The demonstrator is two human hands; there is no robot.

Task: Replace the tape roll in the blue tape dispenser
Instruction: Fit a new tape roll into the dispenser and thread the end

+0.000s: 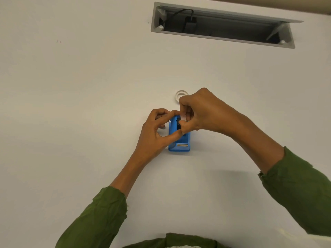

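Note:
The blue tape dispenser (179, 143) stands on the white table, its metal cutter facing me. My left hand (155, 131) wraps around its left side, thumb and fingers touching the body. My right hand (198, 111) hovers over the dispenser's top slot, fingers pinched on a whitish tape roll (184, 118) that sits partly in the slot. Most of that roll is hidden by my fingers. A second white tape ring (179, 94) lies flat on the table just beyond my right hand.
The white table (89, 104) spreads out on all sides. At the back right, a grey recessed cable tray (222, 25) is open, with a black plug and cable inside. Green sleeves cover both forearms.

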